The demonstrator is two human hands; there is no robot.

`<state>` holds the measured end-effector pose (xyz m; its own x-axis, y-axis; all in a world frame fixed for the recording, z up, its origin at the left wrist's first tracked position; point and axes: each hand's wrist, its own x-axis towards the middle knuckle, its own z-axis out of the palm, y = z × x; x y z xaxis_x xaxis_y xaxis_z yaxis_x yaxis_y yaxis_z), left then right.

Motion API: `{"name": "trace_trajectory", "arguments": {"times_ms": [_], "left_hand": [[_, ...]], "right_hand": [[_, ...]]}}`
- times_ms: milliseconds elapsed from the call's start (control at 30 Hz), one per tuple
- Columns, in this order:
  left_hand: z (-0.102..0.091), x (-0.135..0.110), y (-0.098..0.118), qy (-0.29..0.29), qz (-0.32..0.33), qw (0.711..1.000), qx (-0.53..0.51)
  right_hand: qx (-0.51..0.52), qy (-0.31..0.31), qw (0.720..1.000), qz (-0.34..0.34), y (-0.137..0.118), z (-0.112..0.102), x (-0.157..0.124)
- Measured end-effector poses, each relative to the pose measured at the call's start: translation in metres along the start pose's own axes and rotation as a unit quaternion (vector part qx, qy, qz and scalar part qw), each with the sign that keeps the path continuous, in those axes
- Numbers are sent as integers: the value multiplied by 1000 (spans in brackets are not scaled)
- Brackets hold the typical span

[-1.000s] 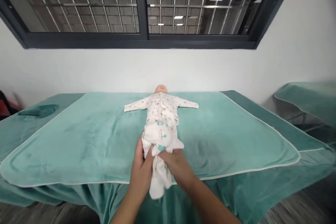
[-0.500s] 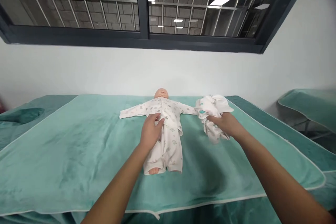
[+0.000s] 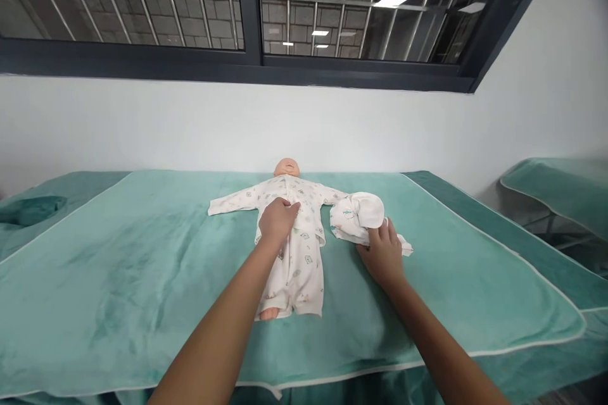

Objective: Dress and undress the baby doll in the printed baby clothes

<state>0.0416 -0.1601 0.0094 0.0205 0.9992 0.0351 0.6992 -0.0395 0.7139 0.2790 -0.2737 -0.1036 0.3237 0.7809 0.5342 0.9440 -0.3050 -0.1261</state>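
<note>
A baby doll (image 3: 287, 168) lies on its back, dressed in a white patterned shirt (image 3: 306, 197) and matching trousers (image 3: 304, 272). Its arm on the left side is stretched out in the sleeve. My left hand (image 3: 280, 221) is on the shirt front, fingers curled and thumb close to them, apparently pinching the fabric; the fingertips are partly hidden. Beside the doll's other sleeve lies a crumpled white cloth bundle (image 3: 349, 215) with small green prints and a rounded white flap. My right hand (image 3: 384, 253) grips its near edge, fingers over the cloth and thumb at the left.
A light green blanket (image 3: 142, 291) with white edging covers the bed. Behind it rises a white wall (image 3: 228, 126) below a dark-framed barred window (image 3: 251, 63). Another green-covered surface (image 3: 560, 190) stands at the right, and a dark green fold of cloth (image 3: 33, 210) lies far left.
My right hand has moved left and lowered the cloth bundle onto the blanket beside the doll. The left hand stays at the shirt, its fingers and thumb now closer together.
</note>
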Motion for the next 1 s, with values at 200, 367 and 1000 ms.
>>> {"name": "trace_trajectory", "arguments": {"times_ms": [200, 367, 1000], "left_hand": [[9, 2, -4, 7, -7, 998, -67], [10, 11, -11, -10, -16, 990, -138], [-1, -18, -11, -37, 15, 982, -185]], "right_hand": [[81, 75, 994, -4, -1, 4, -19], [102, 99, 990, -12, 4, 8, -18], [150, 103, 983, -13, 9, 8, -17]]}}
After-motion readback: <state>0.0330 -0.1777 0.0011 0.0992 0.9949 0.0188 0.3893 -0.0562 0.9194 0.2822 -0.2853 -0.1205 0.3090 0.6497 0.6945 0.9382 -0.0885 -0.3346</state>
